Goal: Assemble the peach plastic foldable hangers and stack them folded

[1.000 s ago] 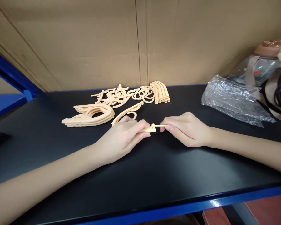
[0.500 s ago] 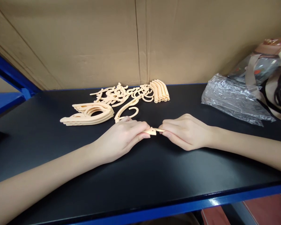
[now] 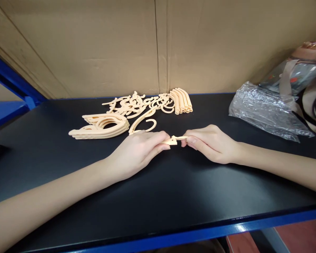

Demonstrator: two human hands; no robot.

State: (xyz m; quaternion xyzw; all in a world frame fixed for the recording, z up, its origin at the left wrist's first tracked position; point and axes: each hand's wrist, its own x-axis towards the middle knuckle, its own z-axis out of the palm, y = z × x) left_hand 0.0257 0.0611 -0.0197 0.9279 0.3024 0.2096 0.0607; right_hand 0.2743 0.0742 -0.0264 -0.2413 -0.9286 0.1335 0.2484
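Observation:
My left hand (image 3: 140, 153) is closed around a cream plastic hanger arm (image 3: 171, 141), whose end with a small hole sticks out past the fingertips. My right hand (image 3: 213, 144) pinches a thin cream hanger hook (image 3: 181, 138). The two parts meet between my hands, just above the table; how far they are joined I cannot make out. Behind my left hand lies a hanger piece with a curled hook (image 3: 149, 124). Farther left sits a stack of folded hangers (image 3: 100, 131).
A loose heap of hanger hooks (image 3: 133, 105) lies at the back of the black table (image 3: 173, 196). Beside it is a row of curved hanger arms (image 3: 181, 101). Crumpled clear plastic (image 3: 263, 109) and a bag (image 3: 292, 77) are on the right. A cardboard wall (image 3: 107, 45) stands behind.
My right hand has shifted its grip slightly, and more of the hook shows between my hands. The view has tilted a little; the piles are unchanged.

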